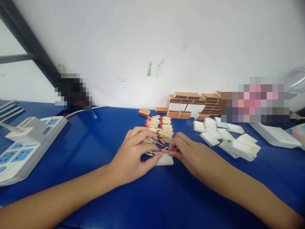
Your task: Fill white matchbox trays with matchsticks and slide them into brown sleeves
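Note:
A white matchbox tray (pixel 165 160) lies on the blue table between my hands. My left hand (pixel 134 154) is curled at its left end, thumb and index finger closed on the tray's edge by the match heads. My right hand (pixel 184 147) pinches a few matches (pixel 165 151) by their plain ends, just above the tray's far side, with the red heads pointing left. Right behind my hands lies a large pile of loose matches (pixel 165 128) in rough rows. Part of it is hidden by my left fingers.
Several empty white trays (pixel 224 135) lie scattered to the right. Filled brown matchboxes (pixel 190 105) are stacked against the wall, with a single matchbox (pixel 144 112) at their left. A white power strip (pixel 26 146) with a plugged-in adapter stands at the left. A white box (pixel 276 135) sits far right.

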A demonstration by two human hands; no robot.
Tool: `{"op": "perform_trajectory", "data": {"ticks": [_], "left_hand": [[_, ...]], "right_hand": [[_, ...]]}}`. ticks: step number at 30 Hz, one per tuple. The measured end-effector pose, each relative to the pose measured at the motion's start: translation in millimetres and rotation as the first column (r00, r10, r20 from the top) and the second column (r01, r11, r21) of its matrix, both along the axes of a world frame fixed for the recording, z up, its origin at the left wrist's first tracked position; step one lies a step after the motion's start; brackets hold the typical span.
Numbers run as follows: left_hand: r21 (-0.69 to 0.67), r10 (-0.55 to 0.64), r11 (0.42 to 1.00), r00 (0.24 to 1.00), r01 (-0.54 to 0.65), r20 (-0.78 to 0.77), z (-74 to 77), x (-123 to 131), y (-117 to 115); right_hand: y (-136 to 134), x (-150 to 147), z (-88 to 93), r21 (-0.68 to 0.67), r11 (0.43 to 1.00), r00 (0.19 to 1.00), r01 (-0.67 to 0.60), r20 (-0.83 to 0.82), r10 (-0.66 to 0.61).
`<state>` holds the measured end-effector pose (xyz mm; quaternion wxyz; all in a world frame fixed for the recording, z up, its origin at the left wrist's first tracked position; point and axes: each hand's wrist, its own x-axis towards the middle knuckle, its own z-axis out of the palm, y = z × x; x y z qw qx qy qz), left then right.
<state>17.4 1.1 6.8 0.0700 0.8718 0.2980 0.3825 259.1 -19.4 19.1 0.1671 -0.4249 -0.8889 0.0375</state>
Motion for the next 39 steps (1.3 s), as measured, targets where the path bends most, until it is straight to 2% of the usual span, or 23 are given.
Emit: {"op": "perform_trajectory", "data": {"ticks": [4, 10, 13, 20, 26, 31, 33, 36, 39], "left_hand": [[0.008, -0.005, 1.000, 1.000, 0.005, -0.013, 0.7, -2, 1], [0.075, 0.113, 0.991, 0.994, -0.113, 0.005, 5.6, -5, 6], [0.081, 0.126, 0.989, 0.992, -0.127, 0.014, 6.0, -4, 7], [0.071, 0.104, 0.992, 0.995, -0.104, 0.001, 7.6, -4, 5], [0.086, 0.052, 0.995, 0.999, -0.052, -0.001, 7.8, -4, 3], [0.103, 0.012, 0.995, 0.999, -0.008, -0.038, 5.2, -4, 3], [0.123, -0.008, 0.992, 0.998, 0.015, -0.063, 4.2, -4, 3], [0.157, -0.032, 0.986, 0.996, 0.046, -0.089, 2.7, -3, 2], [0.169, -0.050, 0.983, 0.994, 0.066, -0.099, 2.1, -2, 1]], "right_hand": [[2, 1, -3.9, 0.016, 1.000, 1.000, -0.006, 0.020, 0.006], [3, -1, -5.7, 0.033, 0.999, 0.998, 0.014, 0.055, -0.016], [1, -6, -6.9, 0.025, 1.000, 0.999, 0.010, 0.045, -0.011], [-2, -12, -9.0, -0.022, 0.999, 0.996, -0.024, 0.089, 0.026], [-2, -6, 1.0, -0.058, 0.998, 0.998, -0.034, 0.059, 0.038], [-1, 2, 11.2, 0.049, 0.998, 0.998, 0.028, -0.059, -0.025], [-1, 1, 13.2, 0.071, 0.997, 0.993, 0.019, -0.120, -0.010], [-2, -3, 13.4, 0.029, 0.998, 0.985, -0.062, -0.162, 0.066], [-3, -6, 12.2, -0.014, 0.996, 0.981, -0.089, -0.174, 0.085]]}}
